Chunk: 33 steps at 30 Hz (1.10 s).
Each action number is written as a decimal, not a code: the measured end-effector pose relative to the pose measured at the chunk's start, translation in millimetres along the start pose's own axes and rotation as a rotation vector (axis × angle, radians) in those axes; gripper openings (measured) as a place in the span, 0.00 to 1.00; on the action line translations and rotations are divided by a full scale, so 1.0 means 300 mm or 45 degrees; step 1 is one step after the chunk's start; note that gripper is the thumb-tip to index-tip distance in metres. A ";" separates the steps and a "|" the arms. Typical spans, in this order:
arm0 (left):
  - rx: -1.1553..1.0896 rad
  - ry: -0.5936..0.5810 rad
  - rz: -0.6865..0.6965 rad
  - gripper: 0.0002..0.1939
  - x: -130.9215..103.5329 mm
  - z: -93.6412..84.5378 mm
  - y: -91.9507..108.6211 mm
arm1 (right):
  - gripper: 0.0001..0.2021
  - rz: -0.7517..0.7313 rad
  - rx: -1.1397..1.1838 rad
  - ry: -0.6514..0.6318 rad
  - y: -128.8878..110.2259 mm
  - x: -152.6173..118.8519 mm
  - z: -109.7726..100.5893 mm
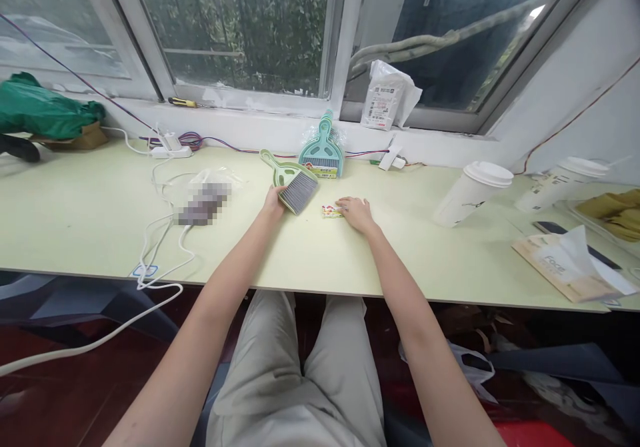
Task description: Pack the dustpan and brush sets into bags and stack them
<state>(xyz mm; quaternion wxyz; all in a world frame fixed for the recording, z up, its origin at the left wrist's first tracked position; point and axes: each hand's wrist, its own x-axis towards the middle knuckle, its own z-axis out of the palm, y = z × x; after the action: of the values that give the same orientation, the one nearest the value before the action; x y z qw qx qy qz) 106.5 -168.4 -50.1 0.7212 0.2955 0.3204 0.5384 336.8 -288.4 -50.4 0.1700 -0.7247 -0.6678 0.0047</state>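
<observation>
My left hand (273,202) grips a light green dustpan (273,160) by its edge, its handle pointing away from me. A grey-bristled brush (299,192) is nested in the pan. My right hand (357,214) lies on the table, fingers stretched to the left. Its fingertips touch the right end of a small printed colourful label (331,212); whether it is one piece or a stack I cannot tell. Beyond both hands, a stack of teal dustpan sets (323,147) leans by the wall with a printed label across its front.
White cables and a blurred item (204,204) lie at left, near a power strip (171,147). At right stand white paper cups (465,194), a tissue pack (565,267) and a dark phone (575,242). A white package (385,100) and a yellow cutter (183,102) rest on the sill.
</observation>
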 end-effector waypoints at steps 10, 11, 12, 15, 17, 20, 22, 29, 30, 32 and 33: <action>0.095 0.086 0.065 0.19 -0.020 0.017 0.004 | 0.21 0.292 -0.045 0.196 -0.122 -0.005 0.012; 0.101 0.080 0.068 0.19 -0.021 0.017 0.005 | 0.20 0.304 -0.042 0.170 -0.141 -0.005 0.027; 0.102 0.077 0.074 0.19 -0.023 0.018 0.005 | 0.18 0.291 -0.040 0.150 -0.158 -0.006 0.043; 0.085 0.083 0.094 0.20 -0.028 0.019 0.004 | 0.13 0.107 0.013 0.102 -0.180 -0.008 0.079; 0.082 0.081 0.104 0.21 -0.030 0.019 0.003 | 0.18 -0.036 0.099 0.056 -0.168 -0.007 0.081; 0.098 0.074 0.095 0.21 -0.030 0.015 0.003 | 0.19 -0.043 0.204 0.000 -0.129 -0.003 0.057; 0.115 0.078 0.086 0.20 -0.029 0.014 0.004 | 0.17 0.059 0.302 0.019 -0.104 0.001 0.032; 0.170 -0.028 0.051 0.19 -0.060 0.058 -0.015 | 0.24 0.070 0.727 0.565 -0.146 -0.002 -0.027; 0.172 -0.089 0.037 0.19 -0.070 0.070 -0.022 | 0.24 -0.013 0.718 0.513 -0.168 -0.006 -0.022; 0.162 -0.226 0.025 0.19 -0.091 0.090 -0.035 | 0.25 -0.181 0.656 0.331 -0.212 -0.012 -0.003; 0.158 -0.281 0.031 0.20 -0.101 0.098 -0.040 | 0.25 -0.245 0.614 0.244 -0.229 -0.013 0.009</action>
<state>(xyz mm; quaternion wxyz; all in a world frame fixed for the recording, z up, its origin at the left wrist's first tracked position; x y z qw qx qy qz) 130.0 -203.1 -36.7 0.7258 0.4009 0.2679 0.4905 269.2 -288.1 -36.5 0.3996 -0.5936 -0.6941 0.0788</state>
